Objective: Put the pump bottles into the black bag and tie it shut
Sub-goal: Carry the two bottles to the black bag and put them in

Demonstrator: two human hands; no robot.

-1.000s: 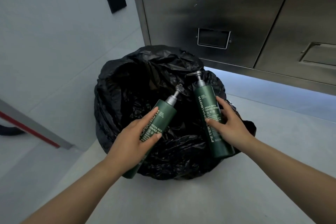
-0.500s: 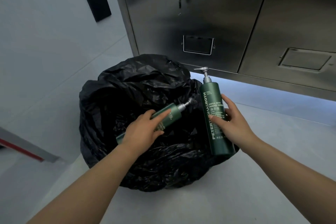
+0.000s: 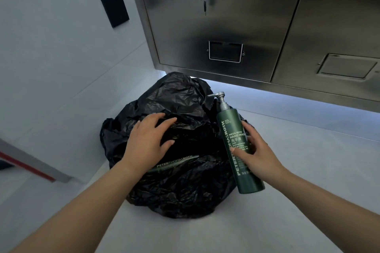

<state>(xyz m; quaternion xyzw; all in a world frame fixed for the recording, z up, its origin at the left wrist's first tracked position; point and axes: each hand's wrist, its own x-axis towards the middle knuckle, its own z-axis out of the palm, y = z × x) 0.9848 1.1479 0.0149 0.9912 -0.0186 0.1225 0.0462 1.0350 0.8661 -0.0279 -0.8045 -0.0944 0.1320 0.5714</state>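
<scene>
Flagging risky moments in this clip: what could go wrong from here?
The right hand holds the second bottle upright at the bag's right edge; it might drop outside onto the floor. The left hand lies over the bag's opening, possibly blocking the way in beside the first bottle.

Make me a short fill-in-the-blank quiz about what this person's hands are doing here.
1. The right hand holds a green ___.
2. The left hand rests on the ___ bag.
3. The second bottle lies ___ the bag.
4. The cabinet behind has a ___ in its lock.

Missing words: bottle; black; inside; key
</scene>
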